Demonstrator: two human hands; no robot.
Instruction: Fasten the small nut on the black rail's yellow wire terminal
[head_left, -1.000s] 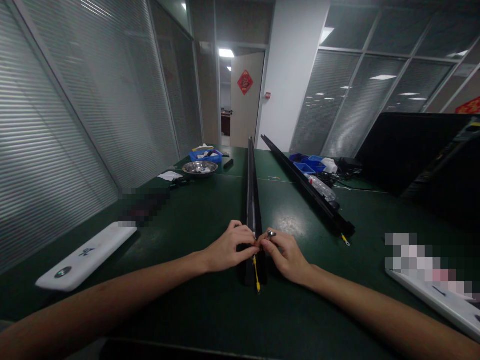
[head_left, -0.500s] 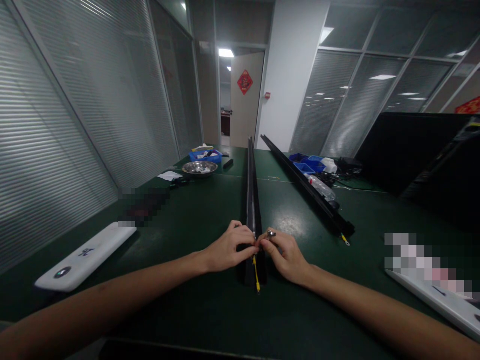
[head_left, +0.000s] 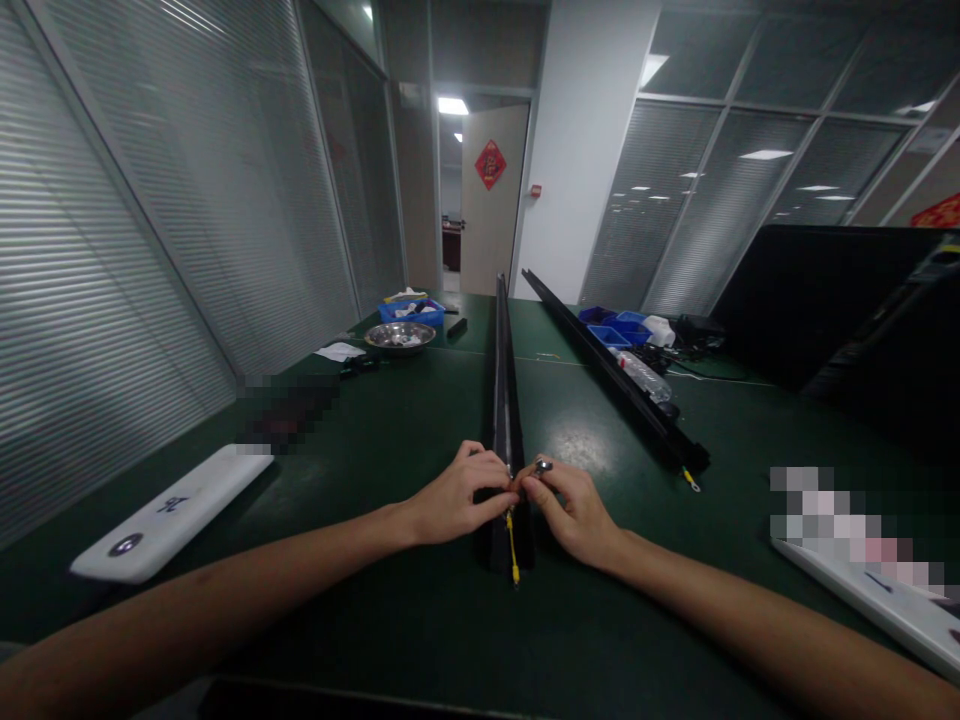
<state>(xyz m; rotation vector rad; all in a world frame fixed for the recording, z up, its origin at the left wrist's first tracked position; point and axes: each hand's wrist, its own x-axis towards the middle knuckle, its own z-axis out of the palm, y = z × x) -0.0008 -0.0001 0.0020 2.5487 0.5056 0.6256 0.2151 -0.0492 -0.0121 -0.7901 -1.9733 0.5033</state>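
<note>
A long black metal rail (head_left: 504, 400) lies lengthwise on the green table, running away from me. Over its near part, my left hand (head_left: 469, 495) and my right hand (head_left: 574, 505) meet with fingertips pinched together. A ring is on a finger of the right hand. Just below the fingertips, a short yellow wire (head_left: 513, 545) with a metal terminal at its end hangs down along the channel. Its upper end goes under the fingers, which hide whatever they pinch there.
A second black rail (head_left: 615, 370), with a yellow-green wire and ring terminal (head_left: 691, 482), lies to the right. Behind it are blue bins (head_left: 626, 328) and a plastic bottle (head_left: 643, 375). A metal bowl (head_left: 400, 337) and a blue basket (head_left: 411, 312) stand far left. White panels (head_left: 176, 510) flank me.
Both hands stay pinched at the same spot on the rail. The lower end of the yellow wire has shifted very slightly to the left.
</note>
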